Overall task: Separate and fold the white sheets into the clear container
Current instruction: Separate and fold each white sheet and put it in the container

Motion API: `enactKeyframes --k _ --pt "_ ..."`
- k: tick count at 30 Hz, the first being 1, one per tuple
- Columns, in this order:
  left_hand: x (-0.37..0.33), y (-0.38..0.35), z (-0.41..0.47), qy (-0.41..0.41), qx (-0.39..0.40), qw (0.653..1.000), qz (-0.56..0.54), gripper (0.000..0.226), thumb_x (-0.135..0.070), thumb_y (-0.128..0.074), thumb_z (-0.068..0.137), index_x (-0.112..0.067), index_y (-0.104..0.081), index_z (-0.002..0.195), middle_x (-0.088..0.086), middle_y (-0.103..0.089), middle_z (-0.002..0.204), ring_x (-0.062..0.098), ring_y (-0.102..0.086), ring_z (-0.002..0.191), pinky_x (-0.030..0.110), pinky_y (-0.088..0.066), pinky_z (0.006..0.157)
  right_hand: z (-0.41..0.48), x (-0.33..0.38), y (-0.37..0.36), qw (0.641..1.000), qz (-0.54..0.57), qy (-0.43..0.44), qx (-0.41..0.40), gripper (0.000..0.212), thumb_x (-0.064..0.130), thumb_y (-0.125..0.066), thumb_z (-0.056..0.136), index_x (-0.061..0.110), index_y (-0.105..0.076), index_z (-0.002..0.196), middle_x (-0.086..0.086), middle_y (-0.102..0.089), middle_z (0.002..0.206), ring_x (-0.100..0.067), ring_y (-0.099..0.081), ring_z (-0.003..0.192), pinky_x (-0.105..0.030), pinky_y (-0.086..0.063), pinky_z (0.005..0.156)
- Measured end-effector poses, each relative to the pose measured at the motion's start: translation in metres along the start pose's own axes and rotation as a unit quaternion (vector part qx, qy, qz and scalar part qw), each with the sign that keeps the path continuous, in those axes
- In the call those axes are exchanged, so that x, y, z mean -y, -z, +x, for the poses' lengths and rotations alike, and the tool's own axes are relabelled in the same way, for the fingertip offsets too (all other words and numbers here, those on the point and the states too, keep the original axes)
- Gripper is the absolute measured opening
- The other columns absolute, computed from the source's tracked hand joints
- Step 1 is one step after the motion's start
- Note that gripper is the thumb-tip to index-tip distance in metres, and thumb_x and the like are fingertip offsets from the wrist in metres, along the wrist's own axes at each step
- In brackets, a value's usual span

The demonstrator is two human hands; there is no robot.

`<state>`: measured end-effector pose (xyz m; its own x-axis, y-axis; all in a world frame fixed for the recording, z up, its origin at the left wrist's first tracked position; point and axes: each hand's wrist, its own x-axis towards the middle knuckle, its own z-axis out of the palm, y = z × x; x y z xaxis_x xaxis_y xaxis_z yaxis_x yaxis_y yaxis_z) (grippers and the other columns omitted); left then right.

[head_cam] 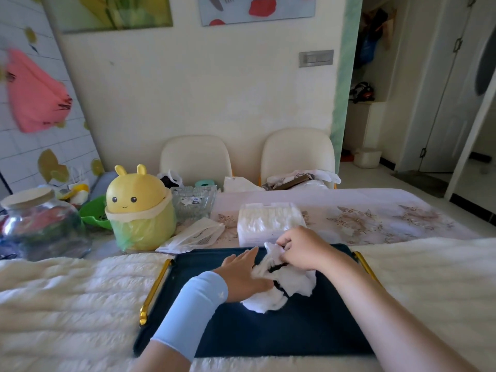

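Two-handed work at frame centre: crumpled white sheets (pixel 292 283) lie on the navy tray (pixel 241 331). Left hand (pixel 241 275) presses flat with straight fingers, apparently anchoring the pile. Right hand (pixel 300 248) pinches an upper edge, likely to peel one sheet free. Clear container (pixel 263 221) stands just above the tray.

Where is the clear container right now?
Head view, centre: the clear container sits just beyond the dark tray, behind the right hand, right of the yellow bin.

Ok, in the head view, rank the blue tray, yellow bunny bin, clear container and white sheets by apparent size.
1. blue tray
2. yellow bunny bin
3. clear container and white sheets: alike, and the sheets lie nearer the camera, so unranked.
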<state>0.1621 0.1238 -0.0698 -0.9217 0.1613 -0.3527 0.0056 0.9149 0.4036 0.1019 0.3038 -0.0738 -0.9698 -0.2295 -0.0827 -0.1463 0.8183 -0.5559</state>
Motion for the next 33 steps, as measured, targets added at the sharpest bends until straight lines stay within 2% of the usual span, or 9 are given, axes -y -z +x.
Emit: enactKeyframes --k 1,2,5,8,10,14,19,26,33 --pt "-0.002 0.001 0.004 -0.002 -0.005 1.0 -0.011 0.095 -0.069 -0.051 0.085 -0.034 -0.001 0.158 -0.007 -0.014 0.164 0.023 -0.01 0.152 0.046 -0.021 0.12 -0.004 -0.002 0.007 1.0 0.019 -0.003 -0.004 0.016 0.007 -0.062 0.086 0.0 -0.069 0.098 -0.016 -0.066 0.083 -0.03 -0.065 0.077 -0.04 -0.018 0.082" --pt "-0.004 0.002 0.007 -0.005 -0.014 0.999 -0.043 0.095 -0.072 -0.05 0.083 -0.035 -0.005 0.157 -0.005 -0.019 0.163 0.024 -0.018 0.15 0.043 -0.025 0.117 -0.007 -0.004 0.013 0.999 0.042 -0.003 -0.005 0.022 0.009 -0.064 0.089 0.006 -0.071 0.11 -0.008 -0.067 0.091 -0.023 -0.065 0.083 -0.03 -0.045 0.078" --pt "-0.011 0.006 0.011 -0.038 -0.085 0.975 -0.203 0.074 -0.068 -0.05 0.088 -0.031 -0.036 0.15 -0.006 -0.044 0.151 0.018 -0.045 0.134 0.031 -0.037 0.104 -0.019 -0.004 0.028 0.993 0.112 0.028 -0.04 0.052 0.018 -0.067 0.093 0.023 -0.055 0.143 0.005 -0.063 0.12 -0.013 -0.06 0.11 -0.023 -0.041 0.089" --pt "-0.018 0.006 0.009 -0.056 -0.181 0.937 -0.292 0.05 -0.057 -0.055 0.091 -0.013 -0.066 0.109 0.006 -0.064 0.089 0.021 -0.062 0.086 0.025 -0.042 0.074 -0.029 0.0 0.032 0.976 0.181 0.098 -0.068 0.052 0.018 -0.068 0.094 0.032 -0.054 0.142 0.007 -0.063 0.099 -0.007 -0.063 0.093 -0.018 -0.044 0.079" --pt "-0.021 0.004 0.006 -0.061 -0.209 0.902 -0.373 0.048 -0.051 -0.061 0.09 -0.003 -0.065 0.095 0.004 -0.062 0.075 0.021 -0.06 0.07 0.026 -0.043 0.067 -0.035 0.003 0.031 0.966 0.219 0.127 -0.061 0.052 0.016 -0.068 0.094 0.035 -0.055 0.14 0.006 -0.065 0.091 -0.007 -0.067 0.085 -0.022 -0.05 0.082" --pt "-0.02 0.005 0.002 -0.092 -0.202 0.843 -0.49 0.02 -0.028 -0.068 0.092 -0.009 -0.074 0.092 0.001 -0.069 0.072 0.014 -0.058 0.065 0.027 -0.053 0.07 -0.037 0.008 0.026 0.955 0.255 0.15 -0.035 0.049 0.017 -0.069 0.093 0.036 -0.058 0.136 0.005 -0.065 0.09 -0.007 -0.066 0.084 -0.029 -0.053 0.089" --pt "-0.009 0.004 0.002 -0.114 -0.21 0.879 -0.412 0.024 -0.032 -0.075 0.084 -0.008 -0.075 0.089 0.013 -0.07 0.072 0.015 -0.06 0.062 0.034 -0.059 0.079 -0.035 0.014 0.023 0.927 0.359 0.105 0.01 0.04 0.027 -0.073 0.091 0.026 -0.066 0.13 0.011 -0.064 0.078 -0.009 -0.062 0.074 -0.027 -0.054 0.072" --pt "-0.005 0.005 -0.006 -0.109 -0.198 0.849 -0.478 0.012 -0.021 -0.078 0.084 -0.011 -0.073 0.086 0.0 -0.07 0.067 0.013 -0.061 0.06 0.024 -0.056 0.07 -0.034 0.012 0.021 0.931 0.357 0.067 0.03 0.014 0.021 -0.079 0.085 0.014 -0.076 0.097 0.001 -0.063 0.069 -0.009 -0.055 0.062 -0.027 -0.046 0.066" --pt "0.003 0.001 -0.012 -0.07 -0.201 0.792 -0.572 0.013 -0.01 -0.069 0.091 -0.001 -0.071 0.1 0.013 -0.076 0.094 0.023 -0.075 0.081 0.033 -0.062 0.077 -0.047 0.008 0.034 0.995 0.064 0.032 -0.064 0.007 0.032 -0.077 0.086 0.026 -0.076 0.082 0.012 -0.074 0.079 -0.004 -0.064 0.062 -0.021 -0.05 0.06"
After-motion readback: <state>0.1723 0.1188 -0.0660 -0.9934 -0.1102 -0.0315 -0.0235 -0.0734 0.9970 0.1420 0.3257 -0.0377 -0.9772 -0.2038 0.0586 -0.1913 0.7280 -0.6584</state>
